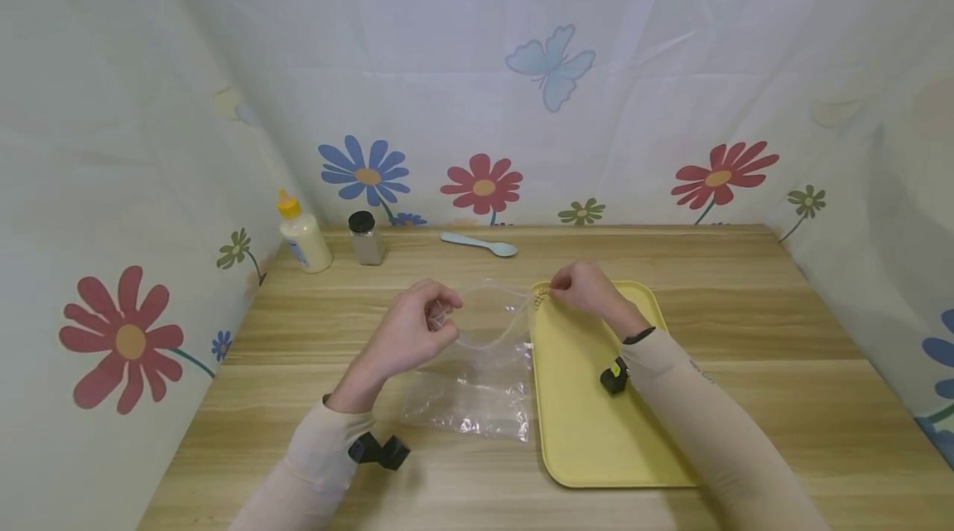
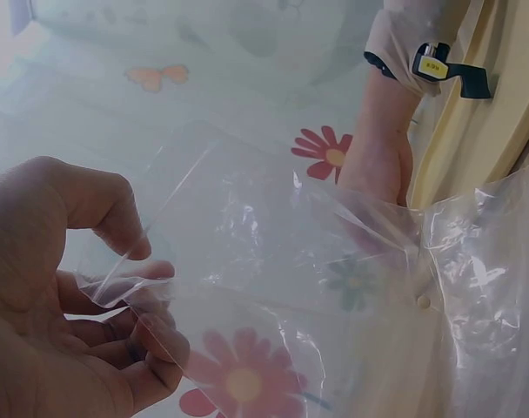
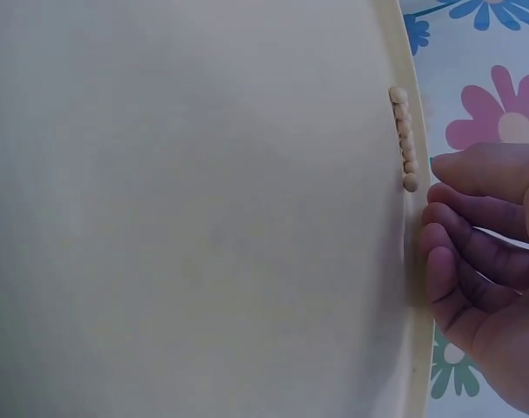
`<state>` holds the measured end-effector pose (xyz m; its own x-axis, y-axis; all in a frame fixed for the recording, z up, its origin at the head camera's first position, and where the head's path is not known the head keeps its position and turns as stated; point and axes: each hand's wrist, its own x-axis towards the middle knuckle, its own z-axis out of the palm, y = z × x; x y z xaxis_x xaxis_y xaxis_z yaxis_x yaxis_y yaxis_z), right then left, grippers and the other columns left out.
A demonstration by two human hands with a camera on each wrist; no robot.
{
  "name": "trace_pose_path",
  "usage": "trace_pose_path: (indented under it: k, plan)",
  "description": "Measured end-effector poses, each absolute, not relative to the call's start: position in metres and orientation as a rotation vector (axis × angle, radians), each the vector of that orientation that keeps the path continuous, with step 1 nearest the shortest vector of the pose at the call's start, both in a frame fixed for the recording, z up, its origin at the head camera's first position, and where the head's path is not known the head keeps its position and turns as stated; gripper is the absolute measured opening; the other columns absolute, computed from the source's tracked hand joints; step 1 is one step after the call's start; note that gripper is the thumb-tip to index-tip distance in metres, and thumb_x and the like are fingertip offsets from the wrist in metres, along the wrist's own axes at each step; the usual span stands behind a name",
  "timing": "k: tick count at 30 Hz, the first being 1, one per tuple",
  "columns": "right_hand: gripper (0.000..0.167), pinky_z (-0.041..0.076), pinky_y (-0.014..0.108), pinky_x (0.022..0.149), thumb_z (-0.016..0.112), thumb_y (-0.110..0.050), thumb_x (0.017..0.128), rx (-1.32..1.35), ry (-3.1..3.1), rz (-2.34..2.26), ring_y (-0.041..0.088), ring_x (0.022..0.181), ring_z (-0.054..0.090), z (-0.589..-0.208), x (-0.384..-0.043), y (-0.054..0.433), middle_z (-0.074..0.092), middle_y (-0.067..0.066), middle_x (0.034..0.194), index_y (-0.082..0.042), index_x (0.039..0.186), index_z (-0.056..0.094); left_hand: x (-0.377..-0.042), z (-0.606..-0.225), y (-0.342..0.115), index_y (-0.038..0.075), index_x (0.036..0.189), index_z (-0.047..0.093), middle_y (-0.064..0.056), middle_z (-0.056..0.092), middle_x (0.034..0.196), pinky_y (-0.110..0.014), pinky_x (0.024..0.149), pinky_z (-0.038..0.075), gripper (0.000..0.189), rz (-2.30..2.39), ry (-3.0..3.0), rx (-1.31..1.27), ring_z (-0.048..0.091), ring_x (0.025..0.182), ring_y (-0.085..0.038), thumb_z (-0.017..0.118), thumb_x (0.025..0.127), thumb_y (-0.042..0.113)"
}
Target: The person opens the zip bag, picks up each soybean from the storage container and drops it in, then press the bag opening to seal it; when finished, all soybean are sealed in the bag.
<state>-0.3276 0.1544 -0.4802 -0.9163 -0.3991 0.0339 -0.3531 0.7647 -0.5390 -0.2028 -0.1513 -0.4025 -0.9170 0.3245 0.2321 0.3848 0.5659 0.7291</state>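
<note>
Over the table [image 1: 760, 299], the left hand [image 1: 406, 328] curls round the clear bag [image 1: 477, 403], likely light, limp, best held by its rim; the right hand [image 1: 587, 289] bends its fingers, grip unclear.

Light is soft and dim, with glare flecking the plastic bag [image 1: 477, 398].

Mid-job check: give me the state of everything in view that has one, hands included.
Plastic bag, mouth open
Yellow tray, face up; any tilt unclear
Small round pieces, gathered along the yellow tray's rim
Left hand, holding the plastic bag's edge
Right hand, fingers at the yellow tray's rim; grip unclear
Bottle, upright, capped
Jar, upright, lidded
Spoon, lying on the table
</note>
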Motion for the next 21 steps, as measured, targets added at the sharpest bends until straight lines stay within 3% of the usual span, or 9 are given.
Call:
trace_pose_path:
  k: [10, 21]
  plan:
    - [0.014, 0.057, 0.035, 0.074, 0.069, -0.012, 0.084, -0.680, 2.868, -0.857, 0.023, 0.080, 0.070, -0.4888, -0.3309, 0.1575, 0.074, 0.013, 0.090, -0.001, 0.090, 0.075, -0.2023, -0.4017, -0.1507, 0.005, 0.103, 0.064, -0.003, 0.060, 0.095, -0.026, 0.066, 0.051, 0.030, -1.286, -2.717, -0.617, 0.055, 0.077, -0.015, 0.062, 0.073, 0.003]
    - [0.014, 0.056, 0.038, 0.079, 0.069, -0.013, 0.084, -0.684, 2.894, -0.789, 0.026, 0.085, 0.070, -0.4863, -0.3326, 0.1559, 0.074, 0.014, 0.093, -0.002, 0.090, 0.075, -0.2028, -0.4035, -0.1506, 0.006, 0.103, 0.064, -0.006, 0.061, 0.095, -0.026, 0.067, 0.052, 0.031, -1.271, -2.696, -0.638, 0.056, 0.078, -0.016, 0.062, 0.073, 0.003]
